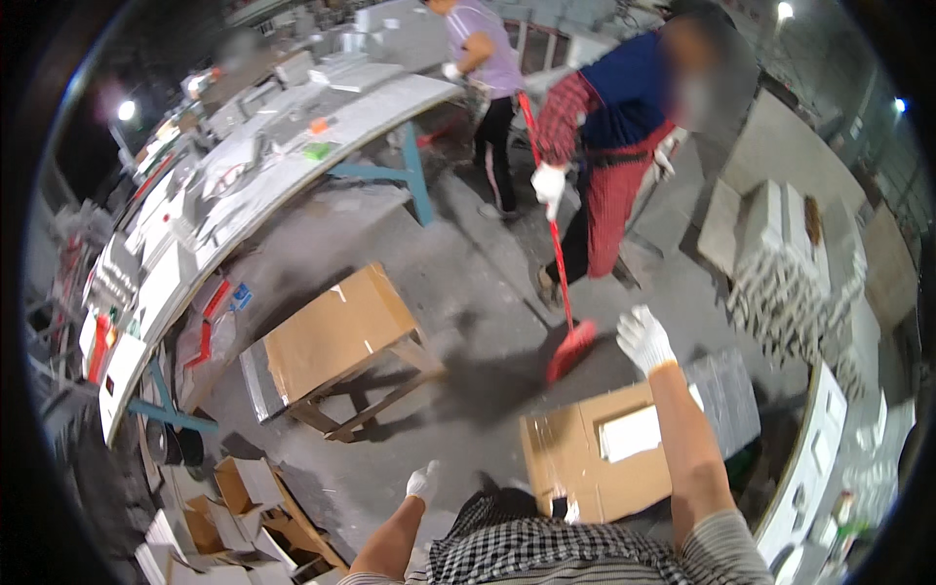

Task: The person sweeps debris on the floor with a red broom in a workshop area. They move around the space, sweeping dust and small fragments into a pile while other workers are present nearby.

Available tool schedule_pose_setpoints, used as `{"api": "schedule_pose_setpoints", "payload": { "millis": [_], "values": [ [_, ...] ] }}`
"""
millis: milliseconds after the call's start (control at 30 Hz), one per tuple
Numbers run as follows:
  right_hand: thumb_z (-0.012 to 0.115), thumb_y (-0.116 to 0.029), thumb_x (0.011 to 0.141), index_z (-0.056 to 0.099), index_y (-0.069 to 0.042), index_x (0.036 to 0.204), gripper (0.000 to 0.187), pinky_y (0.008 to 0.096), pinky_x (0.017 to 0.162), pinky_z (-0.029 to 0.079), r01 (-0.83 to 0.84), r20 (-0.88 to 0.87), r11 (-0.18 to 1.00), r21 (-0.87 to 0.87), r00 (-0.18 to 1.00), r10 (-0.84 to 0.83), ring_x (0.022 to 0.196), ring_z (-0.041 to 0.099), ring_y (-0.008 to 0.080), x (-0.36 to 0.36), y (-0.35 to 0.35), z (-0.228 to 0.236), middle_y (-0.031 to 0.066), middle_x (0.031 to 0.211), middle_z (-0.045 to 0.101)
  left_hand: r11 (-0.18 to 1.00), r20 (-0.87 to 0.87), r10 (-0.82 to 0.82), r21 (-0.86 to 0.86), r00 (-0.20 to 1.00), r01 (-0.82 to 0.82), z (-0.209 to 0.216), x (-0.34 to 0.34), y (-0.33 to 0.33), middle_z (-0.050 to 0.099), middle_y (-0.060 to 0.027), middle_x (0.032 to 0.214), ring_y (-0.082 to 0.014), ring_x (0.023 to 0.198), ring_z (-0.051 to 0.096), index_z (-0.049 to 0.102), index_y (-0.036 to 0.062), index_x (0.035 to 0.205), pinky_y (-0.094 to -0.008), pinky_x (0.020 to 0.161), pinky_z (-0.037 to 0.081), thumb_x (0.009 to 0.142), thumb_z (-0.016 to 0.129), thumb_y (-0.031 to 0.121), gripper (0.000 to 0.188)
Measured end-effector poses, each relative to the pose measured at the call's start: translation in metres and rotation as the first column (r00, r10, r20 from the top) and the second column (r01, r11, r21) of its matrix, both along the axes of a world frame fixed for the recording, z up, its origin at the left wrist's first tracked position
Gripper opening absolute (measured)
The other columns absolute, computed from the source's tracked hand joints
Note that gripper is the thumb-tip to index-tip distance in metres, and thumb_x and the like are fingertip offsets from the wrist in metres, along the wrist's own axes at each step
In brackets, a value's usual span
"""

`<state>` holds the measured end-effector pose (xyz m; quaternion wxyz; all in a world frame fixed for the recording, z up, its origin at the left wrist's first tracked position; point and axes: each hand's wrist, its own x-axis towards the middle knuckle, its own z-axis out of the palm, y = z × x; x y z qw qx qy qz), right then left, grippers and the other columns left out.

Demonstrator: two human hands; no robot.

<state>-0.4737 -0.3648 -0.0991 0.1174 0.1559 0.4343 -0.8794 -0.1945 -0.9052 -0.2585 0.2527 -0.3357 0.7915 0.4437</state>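
My right hand [644, 341], in a white knitted glove, reaches forward over the floor with its fingers apart and nothing in them. Under that forearm is a cardboard-topped surface [561, 453] with a white sheet [631, 434] on it. My left hand [422, 481], also gloved in white, hangs low in front of my checked apron [526, 546]. Its fingers show only in part, loosely stretched, and no object is visible in it. Just ahead of my right hand is the red head of a broom [571, 351], which a co-worker [614, 107] grips by the handle.
A cardboard-covered wooden stand [341, 331] is ahead on the left. Beyond it curves a long cluttered worktable [292, 161] with blue legs, a second co-worker [487, 49] beside it. Open cartons [244, 507] lie at the lower left. Stacked pale slabs [780, 253] stand at right.
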Motion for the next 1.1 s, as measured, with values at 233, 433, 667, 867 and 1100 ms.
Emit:
{"api": "schedule_pose_setpoints", "payload": {
  "millis": [233,433,667,867,1100],
  "values": [
    [0.043,-0.048,0.100,0.036,-0.017,0.143,0.054,0.0487,0.102,0.042,0.139,0.017,0.984,0.108,0.990,-0.141,0.122,0.053,0.0344,-0.053,-0.056,0.052,0.0152,0.136,0.054,0.993,0.147,0.002,0.115,0.989,-0.019,0.009,0.045,-0.056,0.069,-0.0196,0.082,-0.0319,0.072,0.066,0.066,-0.0014,0.104,-0.0431,0.072,0.052,0.098,0.042,0.053,0.060],
    [0.046,-0.050,0.098,0.030,-0.028,0.147,0.056,0.0485,0.089,0.047,0.374,-0.002,0.901,0.220,0.924,-0.383,0.103,0.060,0.0277,-0.043,-0.046,0.069,0.0103,0.121,0.061,0.759,-0.052,-0.644,-0.169,0.763,0.629,-0.039,0.016,-0.087,0.068,-0.0251,0.098,-0.0463,0.101,0.061,0.066,-0.0030,0.105,-0.0515,0.085,0.046,0.101,0.034,0.050,0.062],
    [0.045,-0.052,0.098,0.031,-0.009,0.149,0.068,0.0504,0.106,0.039,0.517,0.044,0.849,0.109,0.851,-0.524,0.128,0.049,0.0356,-0.036,-0.024,0.065,0.0173,0.140,0.051,0.755,-0.024,-0.655,-0.068,0.756,0.652,-0.079,-0.093,-0.097,0.069,-0.0225,0.101,-0.0404,0.095,0.065,0.062,-0.0024,0.111,-0.0457,0.080,0.050,0.098,0.043,0.038,0.046],
    [0.047,-0.054,0.097,0.047,-0.012,0.129,0.053,0.0486,0.104,0.039,0.791,0.227,0.602,-0.109,0.610,-0.759,0.127,0.049,0.0321,-0.069,-0.035,0.059,0.0118,0.133,0.055,0.207,-0.121,-0.978,-0.417,0.172,0.885,-0.045,-0.209,-0.123,0.069,-0.0192,0.102,-0.0362,0.090,0.067,0.057,0.0035,0.115,-0.0435,0.079,0.053,0.096,0.046,0.024,0.031],
    [0.056,-0.052,0.093,0.060,-0.024,0.095,0.028,0.0302,0.071,0.047,0.788,0.226,0.578,-0.211,0.615,-0.756,0.078,0.056,0.0178,-0.117,-0.033,0.058,0.0004,0.078,0.054,-0.235,0.291,-0.950,-0.431,-0.112,0.871,-0.043,-0.298,-0.162,0.068,-0.0184,0.103,-0.0359,0.093,0.066,0.064,0.0025,0.106,-0.0408,0.076,0.054,0.097,0.048,0.020,0.026]
  ]
}}
